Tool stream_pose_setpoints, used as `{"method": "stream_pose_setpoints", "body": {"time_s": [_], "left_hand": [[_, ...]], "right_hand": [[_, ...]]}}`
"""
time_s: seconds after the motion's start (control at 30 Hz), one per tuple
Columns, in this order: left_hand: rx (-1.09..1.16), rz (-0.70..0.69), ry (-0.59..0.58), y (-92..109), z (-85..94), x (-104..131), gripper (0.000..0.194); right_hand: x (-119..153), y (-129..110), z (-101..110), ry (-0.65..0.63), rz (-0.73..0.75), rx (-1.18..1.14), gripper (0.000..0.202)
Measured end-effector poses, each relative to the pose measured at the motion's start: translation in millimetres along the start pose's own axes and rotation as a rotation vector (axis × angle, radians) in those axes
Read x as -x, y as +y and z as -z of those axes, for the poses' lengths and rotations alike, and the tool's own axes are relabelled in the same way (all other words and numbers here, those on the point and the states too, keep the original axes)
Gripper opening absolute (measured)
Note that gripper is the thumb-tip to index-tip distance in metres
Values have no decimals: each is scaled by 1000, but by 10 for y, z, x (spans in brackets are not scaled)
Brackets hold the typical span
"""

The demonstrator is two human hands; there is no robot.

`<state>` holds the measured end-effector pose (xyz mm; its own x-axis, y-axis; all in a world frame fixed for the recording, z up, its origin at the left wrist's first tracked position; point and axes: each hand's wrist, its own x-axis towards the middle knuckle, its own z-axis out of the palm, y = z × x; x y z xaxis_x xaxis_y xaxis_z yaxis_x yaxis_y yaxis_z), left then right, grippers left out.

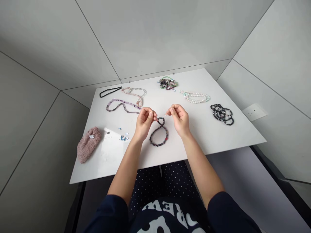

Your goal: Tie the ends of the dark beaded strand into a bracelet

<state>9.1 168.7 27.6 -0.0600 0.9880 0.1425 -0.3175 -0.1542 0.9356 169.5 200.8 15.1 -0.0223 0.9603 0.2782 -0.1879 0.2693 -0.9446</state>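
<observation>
A dark beaded strand (158,145) lies on the white table between my forearms, crossed over itself into a small upper loop and a larger lower one, with a red bead on its right side. My left hand (146,120) is closed in a pinch at the top end of this strand. Across a small gap, my right hand (178,118) pinches something thin and pale near its fingertips, too small to make out. Under my left fingers ends a purple and grey beaded strand (118,105).
On the white table (228,139) lie a black strand (110,92), a pink and clear strand (132,94), a multicoloured bead pile (168,83), pale strands (195,97), black strands (222,114), blue scraps (123,137) and a fluffy pink band (88,144). Walls surround the back.
</observation>
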Motion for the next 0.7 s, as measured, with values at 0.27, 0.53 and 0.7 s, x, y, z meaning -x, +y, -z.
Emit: {"method": "stream_pose_setpoints", "body": {"time_s": [0.27, 0.53, 0.7], "left_hand": [[-208, 6, -146, -1, -62, 59, 30], [-229, 8, -118, -40, -60, 48, 30], [-116, 51, -30, -25, -44, 42, 30]], "right_hand": [[42, 6, -34, -101, 72, 77, 25], [42, 32, -40, -180, 14, 133, 27], [35, 51, -31, -213, -129, 60, 29]]}}
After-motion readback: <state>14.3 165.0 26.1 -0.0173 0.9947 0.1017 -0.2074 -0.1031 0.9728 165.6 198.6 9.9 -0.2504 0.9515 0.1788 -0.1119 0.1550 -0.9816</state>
